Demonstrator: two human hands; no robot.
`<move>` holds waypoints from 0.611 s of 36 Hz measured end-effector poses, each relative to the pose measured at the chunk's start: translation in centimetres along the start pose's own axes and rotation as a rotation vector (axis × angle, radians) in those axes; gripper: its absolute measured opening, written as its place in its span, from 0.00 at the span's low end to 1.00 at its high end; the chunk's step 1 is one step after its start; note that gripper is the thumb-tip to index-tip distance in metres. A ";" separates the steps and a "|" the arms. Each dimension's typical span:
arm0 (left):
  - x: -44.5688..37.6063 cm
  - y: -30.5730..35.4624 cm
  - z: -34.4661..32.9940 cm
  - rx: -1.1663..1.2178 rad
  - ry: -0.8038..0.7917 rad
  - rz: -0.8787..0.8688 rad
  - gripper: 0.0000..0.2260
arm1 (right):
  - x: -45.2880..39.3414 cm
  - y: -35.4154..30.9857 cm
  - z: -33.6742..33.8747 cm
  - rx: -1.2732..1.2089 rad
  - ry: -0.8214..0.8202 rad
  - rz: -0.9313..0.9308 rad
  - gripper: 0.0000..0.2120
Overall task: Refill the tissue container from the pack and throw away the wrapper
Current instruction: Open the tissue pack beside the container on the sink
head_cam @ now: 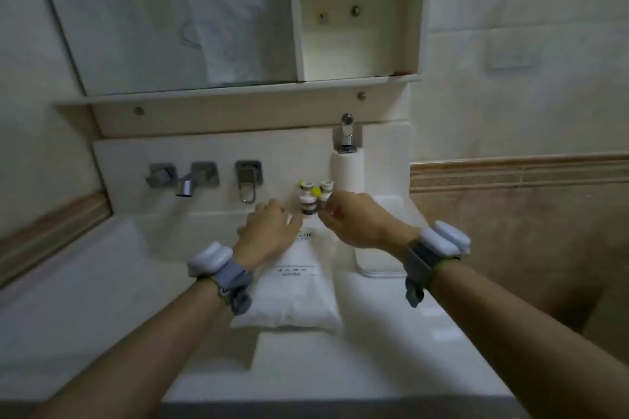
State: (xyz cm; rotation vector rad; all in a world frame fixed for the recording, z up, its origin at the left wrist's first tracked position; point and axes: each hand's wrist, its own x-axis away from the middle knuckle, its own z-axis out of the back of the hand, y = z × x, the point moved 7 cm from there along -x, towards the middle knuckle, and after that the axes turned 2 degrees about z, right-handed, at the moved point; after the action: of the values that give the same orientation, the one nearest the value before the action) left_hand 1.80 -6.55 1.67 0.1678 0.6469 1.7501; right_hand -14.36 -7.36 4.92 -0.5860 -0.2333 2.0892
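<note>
glossy white tissue pack [289,296] lies soft on the counter [102,299], both hands' fingers pinching its far edge.

On the wall ahead of you sit a spout [185,188] between two square handles, a hanging soap holder [247,180], two small bottles [315,198] with yellow tabs, a paper roll [347,171] under a chrome peg, and an open cabinet niche [357,10] above.

Tight at the back: two small bottles [315,199] stand between both hands, paper roll [347,170] just behind, taps [185,180] to the left. White counter [85,299] lies open left of the tissue pack [292,296].
</note>
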 end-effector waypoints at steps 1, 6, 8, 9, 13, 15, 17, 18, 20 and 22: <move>0.1 -0.7 -0.3 0.013 -0.024 0.046 0.24 | 0.3 -0.2 -0.5 0.000 -0.018 -0.006 0.15; 0.8 -2.2 -1.8 0.127 -0.154 0.200 0.35 | 1.2 -0.1 -2.5 0.048 -0.045 -0.067 0.19; 0.8 -2.7 -2.1 0.200 -0.171 0.262 0.38 | 1.1 -0.2 -2.9 0.073 -0.047 -0.072 0.20; 0.7 -2.9 -2.2 0.246 -0.168 0.286 0.39 | 1.0 -0.2 -3.1 0.096 -0.055 -0.073 0.20; -0.1 -4.2 -2.7 0.441 -0.166 0.340 0.39 | 0.4 0.0 -3.9 0.048 -0.068 -0.134 0.20; -0.4 -4.5 -3.0 0.592 -0.174 0.368 0.34 | 0.1 0.4 -4.6 -0.076 -0.106 -0.215 0.19; -0.5 -4.8 -3.3 0.708 -0.189 0.381 0.24 | -0.2 0.9 -5.2 -0.222 -0.139 -0.289 0.17; -0.3 -4.7 -3.2 0.746 -0.185 0.384 0.18 | -0.2 1.0 -5.1 -0.284 -0.132 -0.311 0.16; 0.0 -4.8 -2.8 0.806 -0.150 0.396 0.12 | -0.3 1.1 -5.1 -0.385 -0.103 -0.342 0.13; 0.0 -4.8 -2.1 0.862 -0.096 0.388 0.09 | -0.5 1.2 -5.0 -0.481 -0.072 -0.355 0.13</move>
State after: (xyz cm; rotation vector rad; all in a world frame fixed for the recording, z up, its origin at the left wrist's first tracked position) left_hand 5.01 -6.59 -2.52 1.0183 1.3317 1.6970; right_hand -12.58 -8.73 0.32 -0.6924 -0.8348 1.7106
